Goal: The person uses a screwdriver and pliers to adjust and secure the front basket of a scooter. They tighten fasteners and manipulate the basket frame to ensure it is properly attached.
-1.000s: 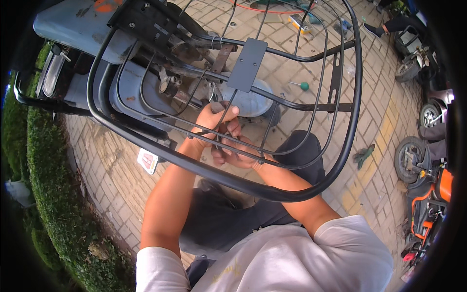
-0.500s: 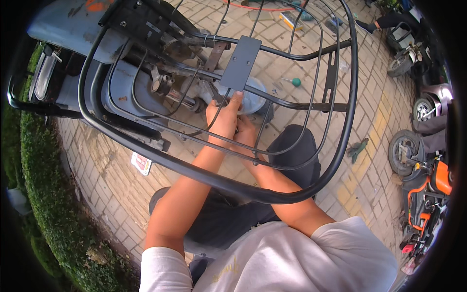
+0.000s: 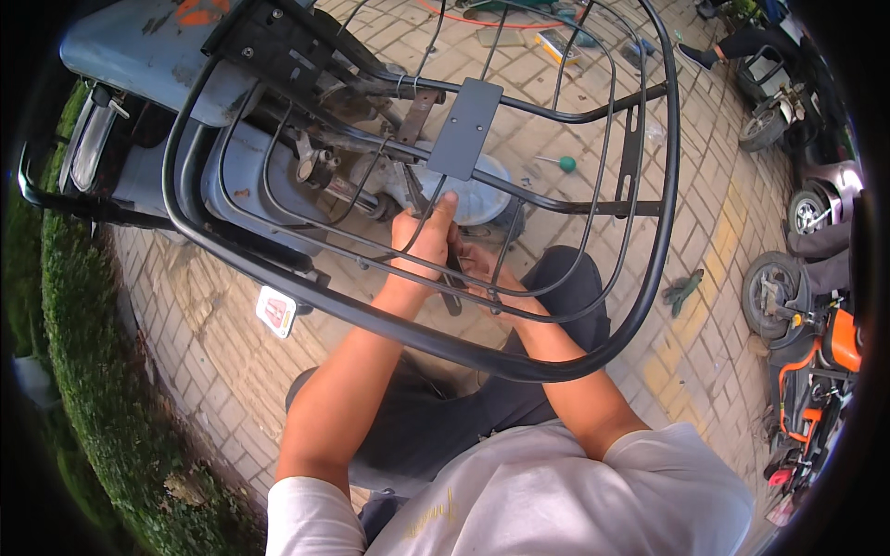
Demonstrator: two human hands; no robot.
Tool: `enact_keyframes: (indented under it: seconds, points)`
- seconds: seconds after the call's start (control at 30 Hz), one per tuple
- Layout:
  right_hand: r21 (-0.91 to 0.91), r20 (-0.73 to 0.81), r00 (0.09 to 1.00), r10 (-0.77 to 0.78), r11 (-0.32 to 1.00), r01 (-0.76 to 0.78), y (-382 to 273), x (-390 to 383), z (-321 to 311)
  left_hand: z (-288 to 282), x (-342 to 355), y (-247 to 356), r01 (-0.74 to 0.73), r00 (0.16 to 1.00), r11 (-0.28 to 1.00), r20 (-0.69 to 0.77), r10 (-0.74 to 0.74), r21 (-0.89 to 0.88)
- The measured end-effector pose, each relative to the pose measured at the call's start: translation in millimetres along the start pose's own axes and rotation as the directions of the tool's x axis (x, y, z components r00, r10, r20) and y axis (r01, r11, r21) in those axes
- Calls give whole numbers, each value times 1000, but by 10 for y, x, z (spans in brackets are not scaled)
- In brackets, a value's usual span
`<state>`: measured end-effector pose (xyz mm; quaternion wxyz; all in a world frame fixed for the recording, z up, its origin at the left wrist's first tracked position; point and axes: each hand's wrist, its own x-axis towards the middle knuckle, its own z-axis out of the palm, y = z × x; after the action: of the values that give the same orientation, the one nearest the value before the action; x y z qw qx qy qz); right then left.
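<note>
Through the bars of a black wire basket (image 3: pixel 640 306), both my hands show close together beneath a flat grey plate (image 3: pixel 465 128). My left hand (image 3: pixel 422 238) is closed around a long dark metal tool (image 3: pixel 451 298), whose lower end sticks out below the fist; its exact kind is unclear. Beside it, my right hand (image 3: pixel 489 271) has its fingers bent and pressed together against the tool's side. What those fingertips pinch is hidden. Just beyond the hands stands a round basin (image 3: pixel 491 185), pale and bluish.
A blue-grey scooter body (image 3: pixel 153 69) with a metal tube assembly fills the left. On the paving lie a green-handled screwdriver (image 3: pixel 566 164), a dark green glove (image 3: pixel 683 293) and a yellow box (image 3: pixel 559 46). A hedge (image 3: pixel 83 371) borders the left; parked motorbikes (image 3: pixel 797 315) line the right.
My hands have come slightly down toward me and the right has drawn a little away from the left, so the dark tool now shows between them. The basket has shifted a little in view.
</note>
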<state>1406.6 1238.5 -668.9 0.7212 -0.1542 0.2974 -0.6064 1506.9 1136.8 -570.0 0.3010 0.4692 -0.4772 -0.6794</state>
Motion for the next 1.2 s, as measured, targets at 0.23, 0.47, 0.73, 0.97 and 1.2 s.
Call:
enact_keyframes:
  seconds: [0.23,0.47,0.73,0.97,1.2]
  points:
    - [348,698,692,186,757,-554,342,279,381,-222,-118,205,171,982,985,82,-173,22]
    - [508,320,911,262,764,-398,52,-188,1137,-360,-186,527,438,862,887,347,-369,-144]
    - [486,449,887,108,804,-344,-3,-197,1238,-399,-230,574,503,825,836,410,-389,-219]
    - [527,274,935,224,778,-341,-125,-346,1438,-404,-197,426,618,724,646,645,-244,-449]
    - [460,190,956,222,840,-286,-57,-335,1385,-384,-171,324,654,655,584,746,-119,-481]
